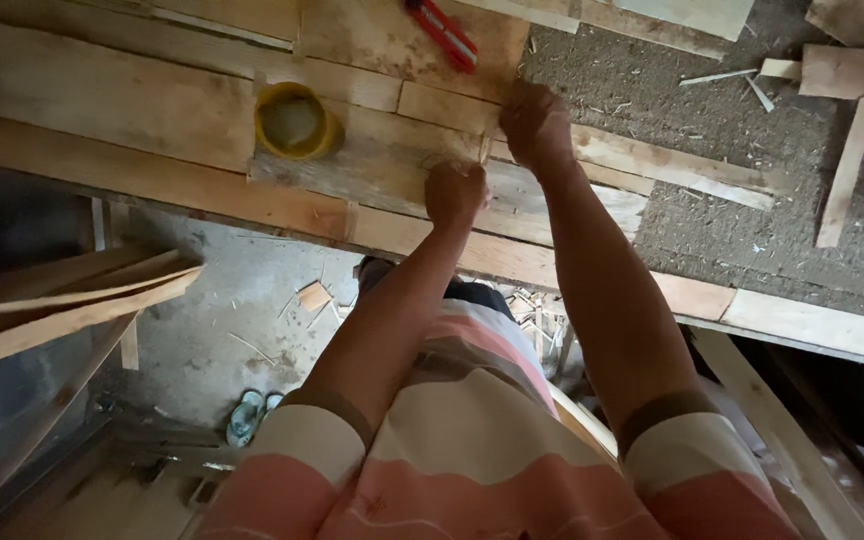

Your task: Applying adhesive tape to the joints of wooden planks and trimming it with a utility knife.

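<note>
Two bare arms in striped short sleeves are seen from above, stretched out over a workbench [102, 95] made of pale planks. The left hand [455, 192] is closed into a fist, fingers curled tight, resting on a plank [562, 205] near the bench's front edge. The right hand [535, 122] is placed just beyond it, fingers bent under and pressed together against the same wood; what, if anything, is pinched cannot be told. The plank's long axis runs from left to right, sloping slightly down toward the right. A round yellow tub [295, 121], open at the top, is set on the bench left of the hands. A red tool [443, 34] lies at the far edge, angled diagonally. Offcuts [845, 170] are scattered on the sawdust-covered surface at right.
</note>
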